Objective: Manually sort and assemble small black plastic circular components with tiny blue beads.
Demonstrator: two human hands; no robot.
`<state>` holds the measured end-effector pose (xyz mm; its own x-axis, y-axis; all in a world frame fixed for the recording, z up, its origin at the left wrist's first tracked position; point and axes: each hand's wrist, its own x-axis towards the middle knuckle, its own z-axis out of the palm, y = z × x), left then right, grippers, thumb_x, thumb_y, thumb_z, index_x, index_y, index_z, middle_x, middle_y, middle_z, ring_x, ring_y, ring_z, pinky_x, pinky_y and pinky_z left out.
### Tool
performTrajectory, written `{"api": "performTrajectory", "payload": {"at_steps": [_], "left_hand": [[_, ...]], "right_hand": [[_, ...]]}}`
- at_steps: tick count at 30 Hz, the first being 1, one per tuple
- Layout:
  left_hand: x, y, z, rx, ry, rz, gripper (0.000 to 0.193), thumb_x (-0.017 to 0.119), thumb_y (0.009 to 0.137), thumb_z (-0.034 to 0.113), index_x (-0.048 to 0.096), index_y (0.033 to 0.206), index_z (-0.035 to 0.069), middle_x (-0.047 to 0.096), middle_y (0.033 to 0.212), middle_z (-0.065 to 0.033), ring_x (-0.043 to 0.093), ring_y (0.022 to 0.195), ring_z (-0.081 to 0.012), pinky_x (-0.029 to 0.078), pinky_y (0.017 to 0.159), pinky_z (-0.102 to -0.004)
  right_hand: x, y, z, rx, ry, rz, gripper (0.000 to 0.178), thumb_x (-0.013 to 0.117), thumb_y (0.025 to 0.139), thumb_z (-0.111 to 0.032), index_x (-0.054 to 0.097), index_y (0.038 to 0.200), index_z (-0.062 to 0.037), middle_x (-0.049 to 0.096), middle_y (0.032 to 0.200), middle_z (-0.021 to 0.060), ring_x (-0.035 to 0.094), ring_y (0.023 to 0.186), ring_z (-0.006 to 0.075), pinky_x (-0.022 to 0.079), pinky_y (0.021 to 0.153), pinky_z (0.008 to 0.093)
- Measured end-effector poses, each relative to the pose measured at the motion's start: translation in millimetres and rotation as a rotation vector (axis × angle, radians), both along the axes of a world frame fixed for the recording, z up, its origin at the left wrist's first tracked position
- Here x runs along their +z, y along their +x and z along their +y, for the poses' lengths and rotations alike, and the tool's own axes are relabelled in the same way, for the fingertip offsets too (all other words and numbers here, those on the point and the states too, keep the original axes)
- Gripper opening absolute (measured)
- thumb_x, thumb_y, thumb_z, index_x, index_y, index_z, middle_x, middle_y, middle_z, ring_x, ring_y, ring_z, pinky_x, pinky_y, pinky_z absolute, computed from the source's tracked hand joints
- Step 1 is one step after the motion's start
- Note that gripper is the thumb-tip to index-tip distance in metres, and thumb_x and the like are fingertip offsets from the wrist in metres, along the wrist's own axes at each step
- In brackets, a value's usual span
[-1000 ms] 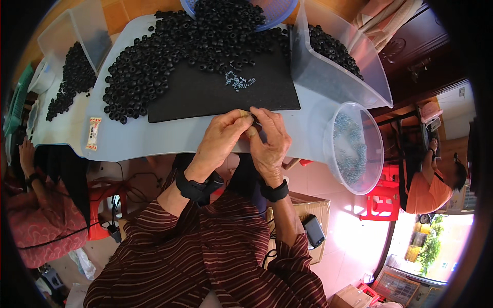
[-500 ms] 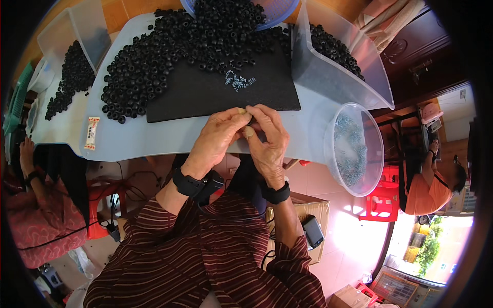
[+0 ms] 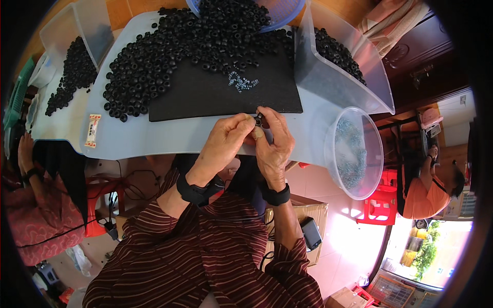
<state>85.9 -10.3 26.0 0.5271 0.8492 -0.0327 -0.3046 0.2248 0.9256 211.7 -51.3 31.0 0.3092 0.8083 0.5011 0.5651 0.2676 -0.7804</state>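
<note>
Between my two hands, just in front of the black mat [image 3: 226,105], is a small round black part [image 3: 258,121] with a hole in it. My left hand [image 3: 227,137] pinches it from the left, thumb against fingers. From the other side my right hand [image 3: 273,142] grips the same part with its thumb and fingertips; anything inside the part is too small to make out. On the mat lies a little cluster of light blue coiled pieces [image 3: 241,82]. Behind and left of it spreads a large heap of similar black parts [image 3: 136,77].
A blue basket [image 3: 287,15] stands at the back. Right are a clear bin [image 3: 334,84] with black parts and a round clear tub [image 3: 377,164] of bluish coils. A wrapped snack bar [image 3: 92,131] lies left. Two other people sit at either side.
My hands have shifted slightly right, and the right fingertips have spread so the black part shows between them. The whole view has tilted a little.
</note>
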Motion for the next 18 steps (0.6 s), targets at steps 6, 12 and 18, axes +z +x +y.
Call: {"api": "performTrajectory", "payload": {"at_steps": [6, 12, 18], "left_hand": [[14.8, 6.7, -3.9, 0.09, 0.237, 0.227, 0.027, 0.049, 0.099, 0.02, 0.054, 0.085, -0.002, 0.045, 0.068, 0.0031, 0.036, 0.062, -0.0051, 0.033, 0.054, -0.0238], [11.4, 9.9, -2.4, 0.049, 0.209, 0.276, 0.026, 0.048, 0.1, 0.02, 0.055, 0.088, -0.002, 0.044, 0.07, 0.0044, 0.035, 0.063, -0.0041, 0.032, 0.054, -0.0228], [11.3, 5.9, -1.2, 0.037, 0.184, 0.217, 0.025, 0.05, 0.099, 0.021, 0.056, 0.089, -0.002, 0.045, 0.071, 0.0056, 0.035, 0.064, -0.003, 0.031, 0.054, -0.0223]], "right_hand": [[-4.8, 0.7, 1.8, -0.047, 0.062, -0.07, 0.037, 0.064, 0.071, 0.007, 0.065, 0.107, -0.0032, 0.065, 0.099, 0.0127, 0.062, 0.086, 0.0263, 0.052, 0.075, 0.0325], [-7.4, -4.2, -2.3, -0.141, 0.085, -0.067, 0.035, 0.065, 0.071, 0.007, 0.065, 0.105, -0.0031, 0.065, 0.097, 0.0125, 0.062, 0.082, 0.0258, 0.052, 0.073, 0.033], [-3.4, -6.3, -2.3, -0.121, 0.056, -0.032, 0.034, 0.064, 0.072, 0.007, 0.065, 0.104, -0.0025, 0.065, 0.096, 0.0117, 0.062, 0.082, 0.0249, 0.052, 0.072, 0.0324]]}}
